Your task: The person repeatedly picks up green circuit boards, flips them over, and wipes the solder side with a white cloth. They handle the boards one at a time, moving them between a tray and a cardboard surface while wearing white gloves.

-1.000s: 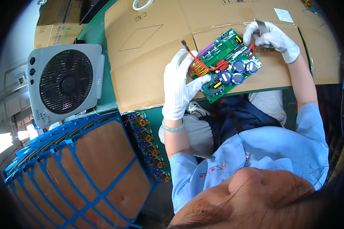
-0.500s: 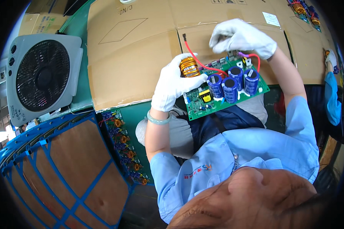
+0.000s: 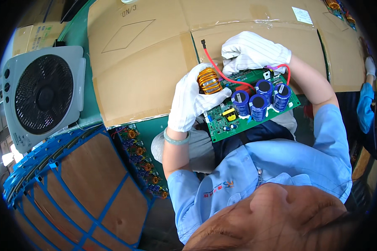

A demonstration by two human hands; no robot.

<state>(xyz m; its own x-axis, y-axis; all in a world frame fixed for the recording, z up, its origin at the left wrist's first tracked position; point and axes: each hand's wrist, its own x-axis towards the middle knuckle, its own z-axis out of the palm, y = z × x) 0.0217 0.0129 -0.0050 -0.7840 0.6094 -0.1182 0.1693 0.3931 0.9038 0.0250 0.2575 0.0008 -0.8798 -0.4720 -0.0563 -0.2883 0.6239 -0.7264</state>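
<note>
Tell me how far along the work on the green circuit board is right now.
Done: the green circuit board already carries its blue capacitors and copper coil. In hand: the left hand grips the board's coil end, held above the lap, while the right hand presses at its far edge by the red wire. Left: that wire's black-tipped end lies loose over the cardboard; more boards stand in the blue rack.

A green circuit board [image 3: 255, 109] is shown — blue black-topped capacitors [image 3: 259, 98], a copper-gold coil [image 3: 209, 80], a red wire [image 3: 222, 74] — with white pinstriped gloves [image 3: 191, 102].
</note>
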